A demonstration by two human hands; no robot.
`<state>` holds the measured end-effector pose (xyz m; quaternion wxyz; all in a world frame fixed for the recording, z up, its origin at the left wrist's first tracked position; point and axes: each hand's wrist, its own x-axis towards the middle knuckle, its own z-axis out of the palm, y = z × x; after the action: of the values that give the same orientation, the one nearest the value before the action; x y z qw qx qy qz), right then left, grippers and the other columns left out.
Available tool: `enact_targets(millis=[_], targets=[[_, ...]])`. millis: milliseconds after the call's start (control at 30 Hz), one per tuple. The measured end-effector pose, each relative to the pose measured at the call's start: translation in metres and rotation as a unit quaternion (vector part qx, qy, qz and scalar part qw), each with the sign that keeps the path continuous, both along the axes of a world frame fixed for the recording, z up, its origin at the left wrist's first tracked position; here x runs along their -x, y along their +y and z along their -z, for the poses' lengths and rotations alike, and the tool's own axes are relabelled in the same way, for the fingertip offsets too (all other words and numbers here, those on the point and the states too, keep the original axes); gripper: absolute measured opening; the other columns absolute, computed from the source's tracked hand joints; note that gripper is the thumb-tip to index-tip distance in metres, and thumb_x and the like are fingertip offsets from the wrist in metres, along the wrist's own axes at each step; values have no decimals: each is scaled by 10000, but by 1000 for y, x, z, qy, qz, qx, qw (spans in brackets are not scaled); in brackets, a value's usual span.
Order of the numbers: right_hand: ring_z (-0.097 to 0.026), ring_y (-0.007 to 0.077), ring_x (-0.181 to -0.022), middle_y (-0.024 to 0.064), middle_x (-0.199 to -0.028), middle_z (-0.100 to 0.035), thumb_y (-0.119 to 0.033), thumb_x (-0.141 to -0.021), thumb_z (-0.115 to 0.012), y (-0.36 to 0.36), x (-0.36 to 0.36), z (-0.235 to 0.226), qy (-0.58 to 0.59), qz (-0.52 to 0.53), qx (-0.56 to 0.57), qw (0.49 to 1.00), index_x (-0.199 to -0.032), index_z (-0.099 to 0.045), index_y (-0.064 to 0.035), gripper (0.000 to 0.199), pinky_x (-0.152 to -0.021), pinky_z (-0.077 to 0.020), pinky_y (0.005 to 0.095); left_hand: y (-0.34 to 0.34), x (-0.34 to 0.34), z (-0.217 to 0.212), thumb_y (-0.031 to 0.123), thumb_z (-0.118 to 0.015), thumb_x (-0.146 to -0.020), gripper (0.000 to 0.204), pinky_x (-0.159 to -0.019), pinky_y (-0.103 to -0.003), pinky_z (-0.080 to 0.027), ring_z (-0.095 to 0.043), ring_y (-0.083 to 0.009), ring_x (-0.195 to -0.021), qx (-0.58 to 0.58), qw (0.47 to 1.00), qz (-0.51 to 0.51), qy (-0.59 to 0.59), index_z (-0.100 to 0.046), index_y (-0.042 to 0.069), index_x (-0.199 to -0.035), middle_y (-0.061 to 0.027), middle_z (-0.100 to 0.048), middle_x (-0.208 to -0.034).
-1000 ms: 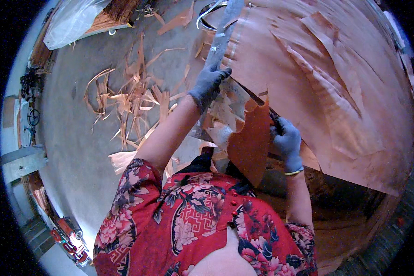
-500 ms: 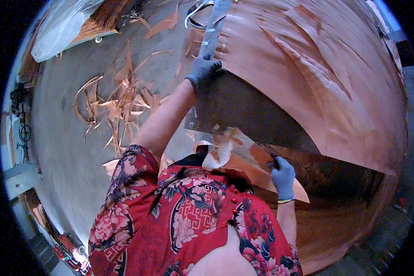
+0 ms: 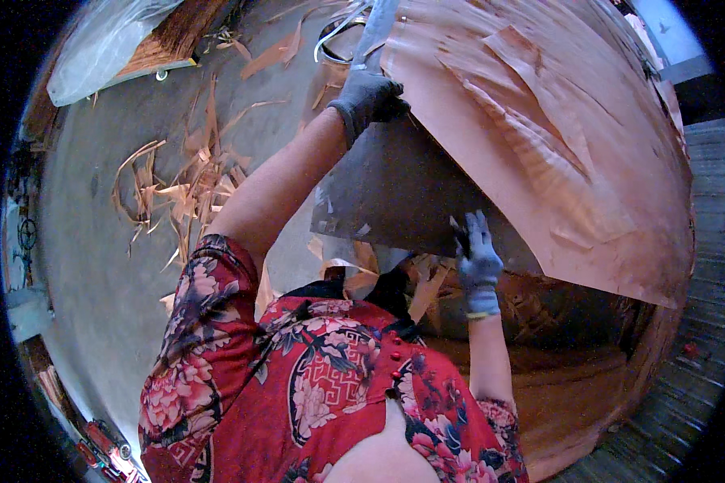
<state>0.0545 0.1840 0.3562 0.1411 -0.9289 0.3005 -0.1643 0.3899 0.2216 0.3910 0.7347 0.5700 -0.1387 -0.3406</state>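
Lying wide at the upper right: a large brown sheet [image 3: 511, 205], two gloved hands near its edge

I am looking down through the head camera, and the sheet is slanting across a dark board [image 3: 403, 185], covering part of it. A rippled layer [image 3: 568, 189] is running over the sheet's middle; whether it is a fold or a loose piece, I cannot tell. The left hand [image 3: 366, 98] is resting at the sheet's left edge, where a grey strip [image 3: 375, 36] is reaching down to it. Its fingers are curling under, and I cannot tell what, if anything, they are gripping. The right hand [image 3: 480, 262] is hovering or resting at the board's near edge, fingers stretching forward and apart; a dark shape [image 3: 459, 231] is showing on its thumb side, too unclear for me to name. Farther left, thin brown scraps [image 3: 189, 183] are lying tangled on the grey floor [image 3: 89, 266]. Beyond them, clear plastic [image 3: 105, 52] is draping at the upper left, and a red floral shirt [image 3: 314, 378] is filling the lower middle
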Motion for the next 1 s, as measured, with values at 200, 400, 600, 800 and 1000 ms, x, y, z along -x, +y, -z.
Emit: enact_targets(millis=[200,400,600,800,1000], targets=[[-510,350,-1126,220,-1253,-489,3,-751,-571,-30,-37,-1,-78,24,40,996,-1250,-481,-10,507,-903,-446,366,5,-3,-42,193,-765,-705,374,-325,-258,-331,-465,-155,-375,-73,995,67,10,-507,42,-929,-51,-505,-539],[-553,308,-1080,196,-1225,-528,13,-722,-544,-61,-50,-23,-187,-6,32,982,-1259,-482,-34,543,-897,-449,351,19,-5,-31,380,-722,-743,357,-341,-247,-359,-515,-136,-394,-128,980,138,-72,-577,75,-861,-47,-524,-523],[-597,233,-970,140,-1069,-623,-73,-821,-582,-74,-56,-27,-249,59,-142,956,-1123,-553,15,316,-871,-450,326,17,-2,-28,356,-714,-750,356,-363,-233,-381,-507,-124,-396,-139,976,137,-92,-603,73,-935,-31,-537,-545],[-617,199,-876,118,-978,-642,-90,-797,-635,-66,-58,-30,-266,83,-189,942,-1008,-565,10,244,-750,-478,295,19,10,-28,219,-758,-693,447,-423,-254,-451,-537,-124,-462,-113,979,114,-124,-567,-1,-1032,-50,-579,-626],[-626,232,-802,132,-958,-626,-237,-719,-730,-64,-59,-28,-101,14,-117,988,-1072,-549,-81,426,-636,-488,338,33,12,0,280,-689,-765,239,-457,-220,-401,-536,-95,-511,-178,970,139,-94,-644,47,-739,-22,-602,-620]])
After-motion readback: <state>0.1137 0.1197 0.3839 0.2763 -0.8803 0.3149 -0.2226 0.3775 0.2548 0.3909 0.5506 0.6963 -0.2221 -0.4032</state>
